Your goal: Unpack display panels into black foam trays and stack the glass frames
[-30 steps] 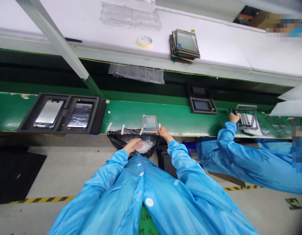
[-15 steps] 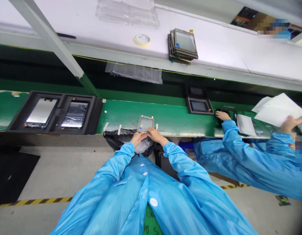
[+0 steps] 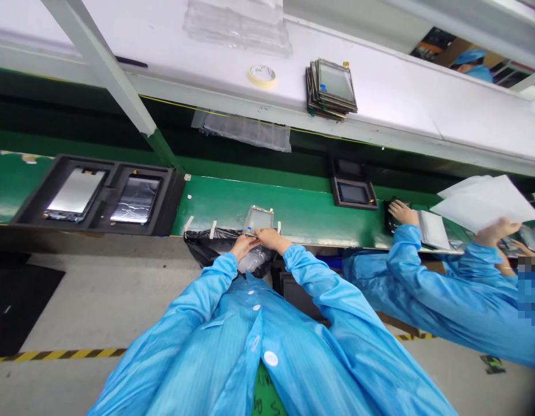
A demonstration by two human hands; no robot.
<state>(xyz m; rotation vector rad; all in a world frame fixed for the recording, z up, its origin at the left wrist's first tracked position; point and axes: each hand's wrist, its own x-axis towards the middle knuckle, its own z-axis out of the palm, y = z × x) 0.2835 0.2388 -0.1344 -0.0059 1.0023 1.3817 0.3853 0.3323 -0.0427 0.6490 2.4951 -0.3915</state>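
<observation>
Left hand (image 3: 244, 247) now joining right hand (image 3: 271, 238) at framed panel (image 3: 259, 219), sitting by tabletop's (image 3: 215, 199) front edge; both hands' fingers meeting at panel's near side (grasp hidden, can't tell), work turning two-handed.

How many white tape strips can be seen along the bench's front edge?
3: one strip at the left corner of the black bag, a second strip right of it, a third strip right of the framed panel. Others may be hidden.
</observation>
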